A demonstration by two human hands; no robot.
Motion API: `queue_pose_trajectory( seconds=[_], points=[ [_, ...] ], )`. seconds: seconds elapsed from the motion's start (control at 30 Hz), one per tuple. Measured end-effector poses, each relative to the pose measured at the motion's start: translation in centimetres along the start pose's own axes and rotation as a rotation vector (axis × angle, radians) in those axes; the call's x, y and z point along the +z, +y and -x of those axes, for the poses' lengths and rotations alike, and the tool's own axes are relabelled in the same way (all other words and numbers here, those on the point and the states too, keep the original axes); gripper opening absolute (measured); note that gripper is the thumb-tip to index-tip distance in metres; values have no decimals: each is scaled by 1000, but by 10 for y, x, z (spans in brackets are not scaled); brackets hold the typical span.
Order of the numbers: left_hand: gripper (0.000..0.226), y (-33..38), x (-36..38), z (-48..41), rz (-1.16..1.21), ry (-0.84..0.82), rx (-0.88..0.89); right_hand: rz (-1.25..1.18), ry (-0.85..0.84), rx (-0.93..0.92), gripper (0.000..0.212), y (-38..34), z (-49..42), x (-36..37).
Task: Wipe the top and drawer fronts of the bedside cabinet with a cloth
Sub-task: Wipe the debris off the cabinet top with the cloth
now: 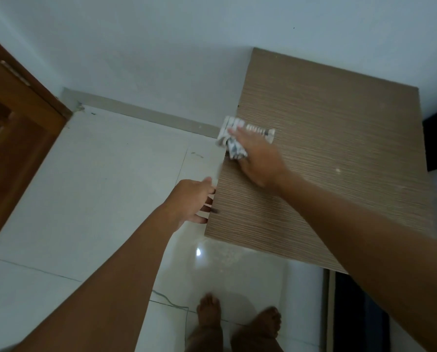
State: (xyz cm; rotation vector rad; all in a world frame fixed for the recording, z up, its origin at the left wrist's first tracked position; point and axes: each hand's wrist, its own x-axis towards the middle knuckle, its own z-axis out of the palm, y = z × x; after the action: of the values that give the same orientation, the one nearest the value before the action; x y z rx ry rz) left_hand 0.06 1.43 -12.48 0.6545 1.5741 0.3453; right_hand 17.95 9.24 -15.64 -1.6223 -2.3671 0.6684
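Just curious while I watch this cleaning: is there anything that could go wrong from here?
A few small things, perhaps. The cloth sits at the left edge of the cabinet top and partly overhangs it, so a further push by the right hand could drop it onto the floor. The left hand has its fingers at that same edge, where they might get bumped. The person's bare feet stand on glossy tile, which could be slippery.

Place: a home bedroom corner.
Floor: glossy white tiles [90, 189], bare feet [209, 311] on them.
Furniture: wood-grain bedside cabinet [339, 148] against a plain wall [161, 47].
Entry: brown wooden door [11, 128].
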Motion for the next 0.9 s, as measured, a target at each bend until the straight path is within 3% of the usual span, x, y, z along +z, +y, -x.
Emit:
queue_pose_trajectory(
  seconds=[0.1, 0.23, 0.4, 0.5, 0.63, 0.73, 0.83, 0.9],
  points=[
    [60, 4, -2, 0, 80, 2, -40, -44, -60, -112, 61, -19, 44, 9],
    [62, 7, -2, 3, 140, 18, -66, -59, -193, -182, 72, -31, 93, 29],
    [43, 5, -2, -1, -13, 41, -41, -62, -157, -374, 73, -39, 139, 47],
    [30, 5, 1, 1, -37, 53, 3, -114, -153, -400, 63, -42, 154, 47],
    [20, -2, 5, 6, -52, 62, 71, -354, -231, -205, 26, -59, 165, 30],
    [16, -9, 5, 9, -83, 67, 102, -633, -244, -13, 26, -66, 173, 20],
    [12, -16, 6, 12, -90, 81, 100, -870, -113, 172, 25, -65, 178, 3],
    [11, -19, 9, 15, -97, 97, 102, -860, 75, 274, 21, -56, 176, -4]
  ],
)
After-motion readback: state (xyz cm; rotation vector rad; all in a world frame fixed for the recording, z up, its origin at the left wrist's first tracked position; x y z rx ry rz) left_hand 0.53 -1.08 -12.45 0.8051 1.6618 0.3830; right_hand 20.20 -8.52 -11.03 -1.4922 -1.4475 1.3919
